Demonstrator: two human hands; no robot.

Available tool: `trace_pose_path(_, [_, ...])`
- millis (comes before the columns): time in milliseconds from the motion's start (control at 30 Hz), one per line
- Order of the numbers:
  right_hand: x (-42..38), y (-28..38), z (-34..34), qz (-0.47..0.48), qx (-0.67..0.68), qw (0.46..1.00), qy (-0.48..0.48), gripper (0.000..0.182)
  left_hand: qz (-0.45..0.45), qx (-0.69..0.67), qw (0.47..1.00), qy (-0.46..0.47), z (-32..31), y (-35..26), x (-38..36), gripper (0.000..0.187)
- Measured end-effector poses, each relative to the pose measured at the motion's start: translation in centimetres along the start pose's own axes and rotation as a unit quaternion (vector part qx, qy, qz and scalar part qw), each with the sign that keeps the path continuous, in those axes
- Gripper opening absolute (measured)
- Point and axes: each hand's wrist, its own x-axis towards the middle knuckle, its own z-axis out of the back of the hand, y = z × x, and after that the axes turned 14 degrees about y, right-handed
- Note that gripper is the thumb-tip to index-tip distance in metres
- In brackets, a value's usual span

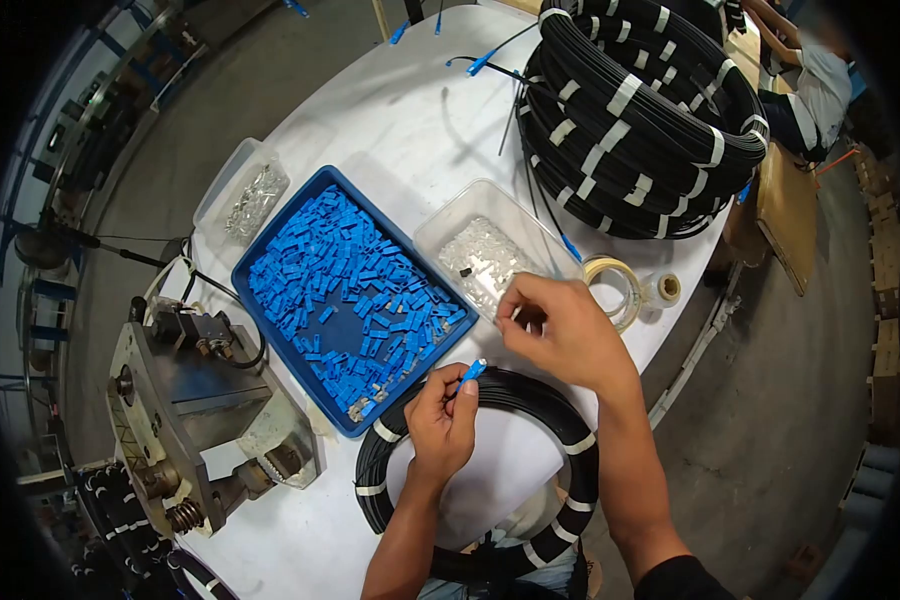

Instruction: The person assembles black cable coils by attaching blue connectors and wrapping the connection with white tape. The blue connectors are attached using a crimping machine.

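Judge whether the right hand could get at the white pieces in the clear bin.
Probably yes: the right hand is at the near end of the open bin, with nothing visible blocking the white pieces.

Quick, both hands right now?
Left hand: closed on a blue connector.
Right hand: fingers pinched together; whether they hold anything cannot be told.

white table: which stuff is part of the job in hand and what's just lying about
Likely in the job:
blue plug, in the left hand
clear tub of white bits, by the right hand
black cable coil nearest the hands
blue tray of more plugs

Apparently just lying about:
stack of cable coils
tape roll
small spool
tub of metal bits
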Motion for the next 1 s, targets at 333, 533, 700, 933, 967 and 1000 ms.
trace_pose_path(333, [-2.6, -0.1, -6.1, 0.07, 0.262, 0.962, -0.036, 0.01, -0.064, -0.119, 0.99, -0.035, 0.7, 0.8, -0.8, 0.022])
trace_pose_path(533, [-3.1, 1.0, -7.4, 0.104, 0.306, 0.945, -0.051, 0.015, -0.092, -0.16, 0.982, -0.034, 0.9, 1.8, -1.5, 0.019])
trace_pose_path(700, [-4.9, 1.6, -9.6, 0.083, 0.385, 0.915, -0.087, 0.018, -0.119, -0.116, 0.985, -0.039, 1.3, 0.3, -2.4, 0.017])
trace_pose_path(933, [-8.1, 4.0, -12.5, 0.19, 0.393, 0.891, -0.12, 0.017, -0.197, 0.033, 0.978, -0.052, 4.0, -3.5, -6.5, 0.014])
trace_pose_path(967, [-8.6, 4.8, -12.9, 0.192, 0.395, 0.891, -0.117, 0.017, -0.198, 0.036, 0.978, -0.055, 4.3, -3.7, -7.2, 0.014])
trace_pose_path(1000, [-9.1, 5.8, -13.5, 0.17, 0.412, 0.885, -0.133, 0.017, -0.2, 0.032, 0.977, -0.066, 4.7, -3.9, -7.9, 0.014])
